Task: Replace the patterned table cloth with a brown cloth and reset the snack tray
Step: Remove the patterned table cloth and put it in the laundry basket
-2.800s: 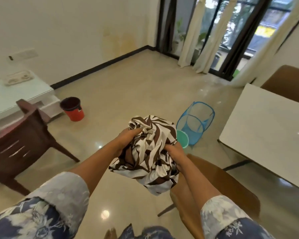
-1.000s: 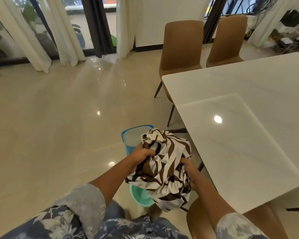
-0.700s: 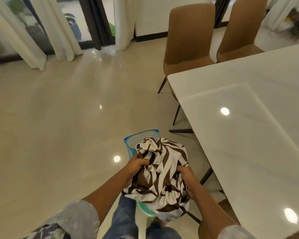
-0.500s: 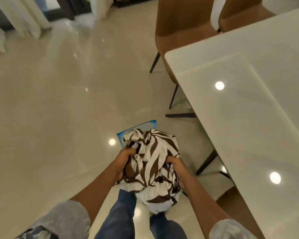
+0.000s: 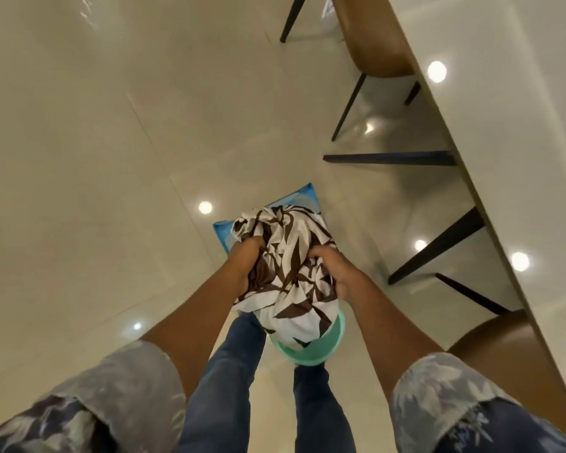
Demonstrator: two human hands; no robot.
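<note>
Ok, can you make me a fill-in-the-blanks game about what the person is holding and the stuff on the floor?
The left hand and right hand both grip a bunched brown-and-____ cloth.
On the floor below it stands a hamper with a ____ rim.
The round tub next to the hamper is ____.
Missing words: white, blue, green.

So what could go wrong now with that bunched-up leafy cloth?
The cloth, gripped by the left hand and right hand, hangs over both the blue basket and the green tub, so it might drop into the wrong one. Its loose bottom flap dangles near the person's legs; if it slips to the shiny floor, it could tangle feet.
</note>
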